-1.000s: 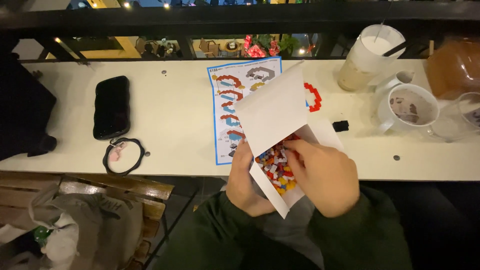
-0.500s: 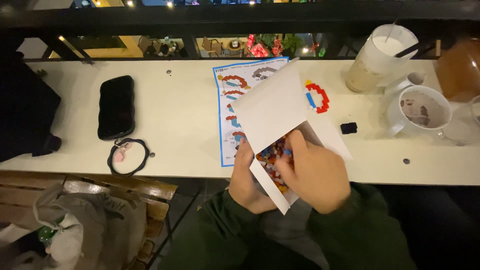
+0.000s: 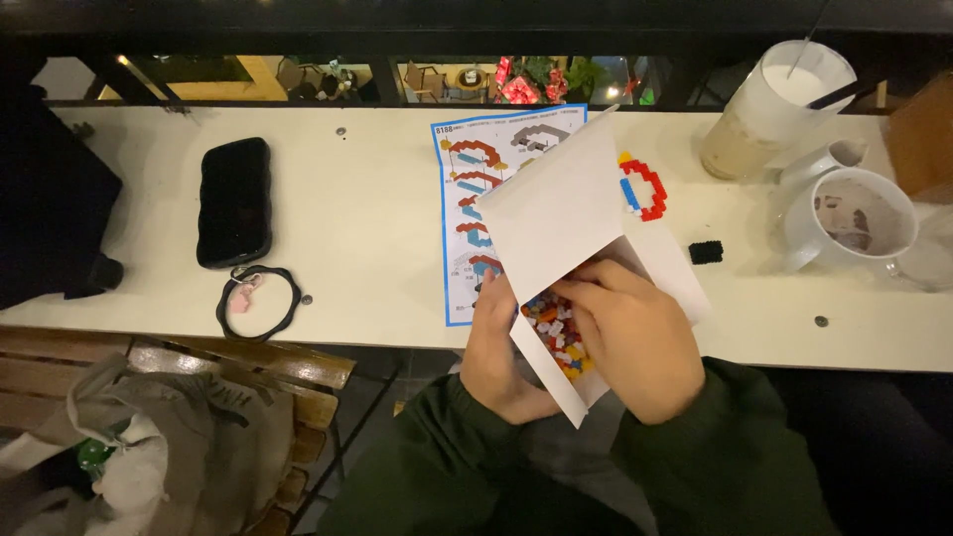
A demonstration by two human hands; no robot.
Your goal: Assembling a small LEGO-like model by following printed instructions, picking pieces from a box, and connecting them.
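Dim surroundings; tabletop (image 3: 377, 248) evenly lit from above; soft shadows; sharp focus; dark corners.

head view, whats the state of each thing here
box: open, flap up, held by left hand
bricks: loose in box, right hand in them
sheet: flat, partly covered
red piece: built, on table
phone: screen dark
cup: nearly empty

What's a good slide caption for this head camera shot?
Right hand digs into a white box of small coloured bricks, left hand steadying it over an instruction sheet.
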